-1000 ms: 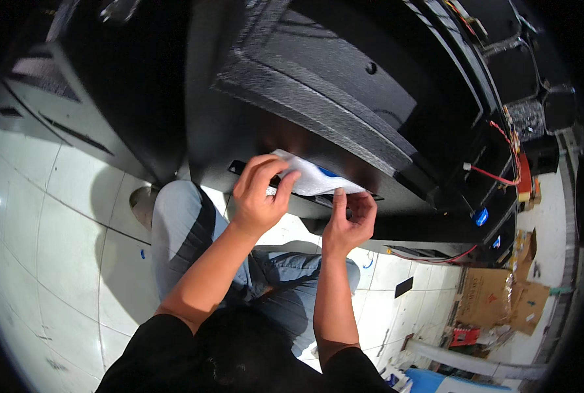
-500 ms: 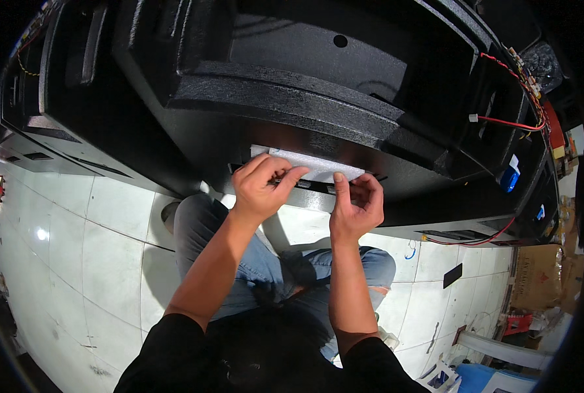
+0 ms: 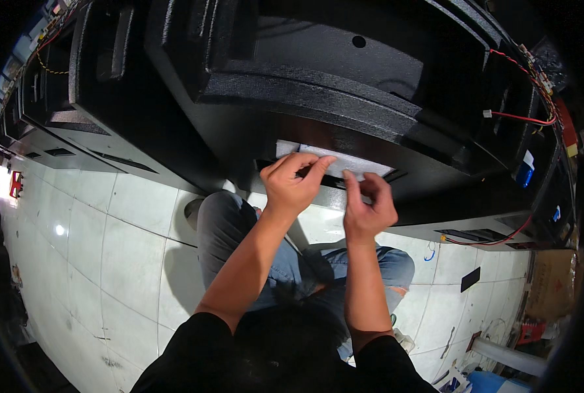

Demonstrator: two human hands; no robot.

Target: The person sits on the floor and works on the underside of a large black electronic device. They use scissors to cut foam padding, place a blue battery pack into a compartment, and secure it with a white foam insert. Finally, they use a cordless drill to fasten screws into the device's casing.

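A pale grey sheet (image 3: 364, 160) lies along the lower front of a large black cabinet (image 3: 318, 101), above a dark slot. My left hand (image 3: 293, 185) is closed in front of the sheet's left half, thumb and forefinger pinched together. Whatever sits between those fingertips is too small to make out. Close beside it, my right hand (image 3: 369, 206) is at the sheet's lower edge with its fingers curled and its thumb raised. Its fingertips hide what they hold, if anything.
More black cabinets (image 3: 128, 111) stand to the left. Red wires with a white connector (image 3: 487, 114) hang at the right. A small black plate (image 3: 470, 280) lies on the tiled floor (image 3: 135, 275), near a cardboard box (image 3: 551, 285). My crossed legs (image 3: 230, 223) are below the cabinet.
The whole view has shifted, so everything sits further right. My right thumb has come off the sheet's face to its lower edge, and my hands are closer together. More of the sheet's right part shows.
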